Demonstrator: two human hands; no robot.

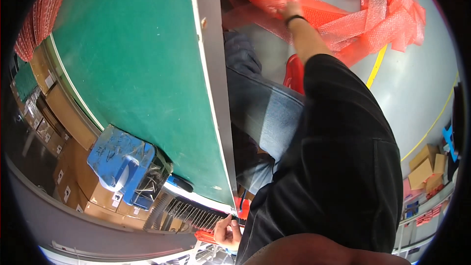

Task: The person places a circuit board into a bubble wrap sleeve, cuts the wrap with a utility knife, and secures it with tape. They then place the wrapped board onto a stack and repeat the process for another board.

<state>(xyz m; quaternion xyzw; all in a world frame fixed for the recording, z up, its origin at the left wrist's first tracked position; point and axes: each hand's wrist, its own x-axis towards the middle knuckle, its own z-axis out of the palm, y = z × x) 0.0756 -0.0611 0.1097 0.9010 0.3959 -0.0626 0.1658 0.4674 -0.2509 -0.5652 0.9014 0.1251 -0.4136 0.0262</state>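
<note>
My right hand (293,10), with a black band at the wrist, reaches down beside the table to a heap of red bubble wrap (338,27) on the floor. Its fingers close on a strip of the wrap, though they are partly blurred. My left hand (225,233) is at the near corner of the green-topped table (142,54). Its fingers are curled around a small dark thing that I cannot make out. An orange-red object (205,237) lies against that hand. A blue tape dispenser (120,157) stands on the table, a small blue-and-black item (179,183) beside it.
Red bubble-wrap bags (44,14) are stacked at the table's far corner. Cardboard boxes (73,181) stand beyond the table. My jeans-clad leg (270,108) and a red shoe (294,73) are beside the table edge. Yellow lines (377,66) mark the grey floor; cartons (428,167) lie farther off.
</note>
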